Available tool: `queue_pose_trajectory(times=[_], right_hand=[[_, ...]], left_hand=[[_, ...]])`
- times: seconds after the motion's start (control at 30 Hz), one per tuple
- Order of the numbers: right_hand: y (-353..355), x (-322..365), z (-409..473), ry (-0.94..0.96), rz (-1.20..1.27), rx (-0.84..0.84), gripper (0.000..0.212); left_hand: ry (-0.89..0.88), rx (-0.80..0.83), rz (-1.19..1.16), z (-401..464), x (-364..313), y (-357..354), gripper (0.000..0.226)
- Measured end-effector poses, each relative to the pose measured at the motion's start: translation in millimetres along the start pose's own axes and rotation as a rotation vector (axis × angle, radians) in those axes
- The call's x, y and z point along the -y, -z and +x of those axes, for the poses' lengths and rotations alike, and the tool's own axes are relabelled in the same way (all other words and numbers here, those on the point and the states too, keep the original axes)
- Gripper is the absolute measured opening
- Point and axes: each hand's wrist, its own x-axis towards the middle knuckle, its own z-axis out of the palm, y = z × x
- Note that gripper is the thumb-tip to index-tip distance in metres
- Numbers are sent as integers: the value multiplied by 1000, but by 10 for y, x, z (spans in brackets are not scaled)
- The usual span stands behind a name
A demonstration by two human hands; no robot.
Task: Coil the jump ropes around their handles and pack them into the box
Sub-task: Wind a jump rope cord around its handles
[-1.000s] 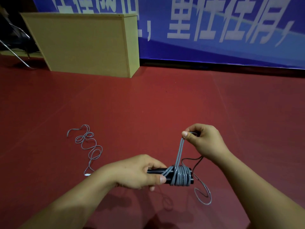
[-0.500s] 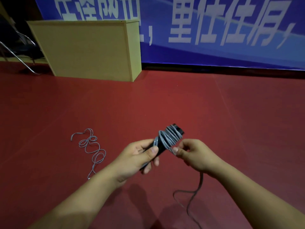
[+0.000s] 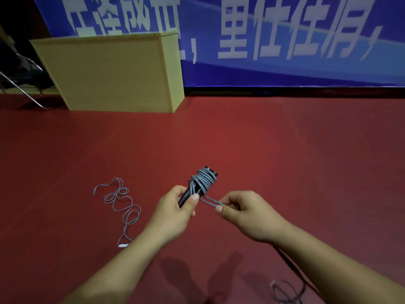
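My left hand [image 3: 175, 212] grips the black handles [image 3: 210, 171] of a jump rope, tilted up to the right. Several turns of grey rope [image 3: 202, 182] are coiled round their upper part. My right hand [image 3: 245, 213] pinches a doubled strand of that rope just right of the handles. The rope's loose tail [image 3: 285, 291] hangs under my right forearm to the floor. A second grey rope [image 3: 122, 205] lies in loose loops on the floor to the left, with a white end [image 3: 122, 245].
A tan wooden box [image 3: 114, 73] stands on the red floor [image 3: 285, 150] at the back left, its top not visible. Behind it hangs a blue banner [image 3: 285, 40] with white characters. Metal chair legs [image 3: 19, 84] show at the far left.
The handles swung from level to tilted up and away. My right hand dropped from above the coil to low beside it, pulling a strand out to the right.
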Motion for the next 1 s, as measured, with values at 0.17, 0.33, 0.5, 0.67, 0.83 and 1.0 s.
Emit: queue_pose_trajectory(times=[0.17,0.33,0.5,0.67,0.83,1.0], right_hand=[[17,17,-47,-9,-166,-49,27],[40,8,-50,-29,-234,-185,32],[93,-5,-46,11,-231,-120,31],[109,-32,-42,45,-239,-67,39],[119,-28,-22,50,-260,-100,40],[123,-41,-29,10,-365,-120,43]], left_hand=[[-75,28,211,-68,-71,-11,10],[-186,79,415,-129,-135,-19,17],[-187,130,477,-125,-172,-48,18],[-37,108,374,-48,-103,-18,16],[-38,132,396,-24,-116,-7,15],[-116,305,504,-86,-159,-1,13]])
